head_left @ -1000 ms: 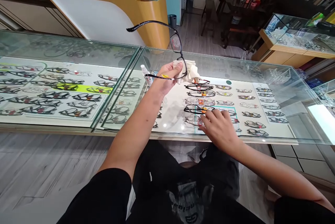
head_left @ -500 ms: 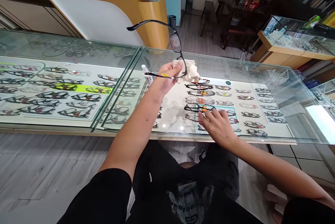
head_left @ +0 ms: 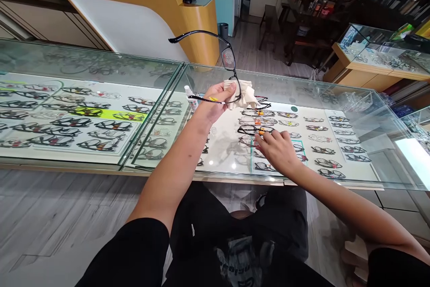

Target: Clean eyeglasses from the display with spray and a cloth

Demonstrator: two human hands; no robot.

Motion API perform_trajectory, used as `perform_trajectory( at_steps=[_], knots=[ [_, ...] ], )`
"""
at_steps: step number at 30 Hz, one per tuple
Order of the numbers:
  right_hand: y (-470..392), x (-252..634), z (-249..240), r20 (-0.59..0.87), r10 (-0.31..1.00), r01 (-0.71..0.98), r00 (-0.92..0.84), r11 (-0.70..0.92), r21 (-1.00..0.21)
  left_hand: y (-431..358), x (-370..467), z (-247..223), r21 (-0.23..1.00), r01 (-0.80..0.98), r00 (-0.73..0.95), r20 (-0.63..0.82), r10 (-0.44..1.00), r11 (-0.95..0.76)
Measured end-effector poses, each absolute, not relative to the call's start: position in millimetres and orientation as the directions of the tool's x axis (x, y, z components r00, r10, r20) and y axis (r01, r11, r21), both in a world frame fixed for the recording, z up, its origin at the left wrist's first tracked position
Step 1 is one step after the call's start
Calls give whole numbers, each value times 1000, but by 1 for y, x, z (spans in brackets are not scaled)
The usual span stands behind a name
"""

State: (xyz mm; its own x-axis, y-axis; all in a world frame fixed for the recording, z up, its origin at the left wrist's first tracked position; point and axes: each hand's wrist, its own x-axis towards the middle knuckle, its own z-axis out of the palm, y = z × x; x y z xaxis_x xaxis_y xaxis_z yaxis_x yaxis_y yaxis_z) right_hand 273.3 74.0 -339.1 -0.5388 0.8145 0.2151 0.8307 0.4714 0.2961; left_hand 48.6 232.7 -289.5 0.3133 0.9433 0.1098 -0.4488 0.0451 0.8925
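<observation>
Head view: the left hand clamps the glasses and cloth between thumb and fingers, above the counter. The right hand has half-curled fingers at the frames; grasp or contact cannot be determined.

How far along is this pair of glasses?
Already done: the black glasses are raised with both temples unfolded. In hand: the left hand holds the cream cloth at the lower lens. Apparently left: the upper lens, uncovered and speckled.
</observation>
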Motion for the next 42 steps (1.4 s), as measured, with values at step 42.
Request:
perform_trajectory(
  at_steps=[42],
  knots=[
    [169,268,-303,184,980,-143,-81,171,-975,182,84,-297,950,-258,559,1,829,173]
  ],
)
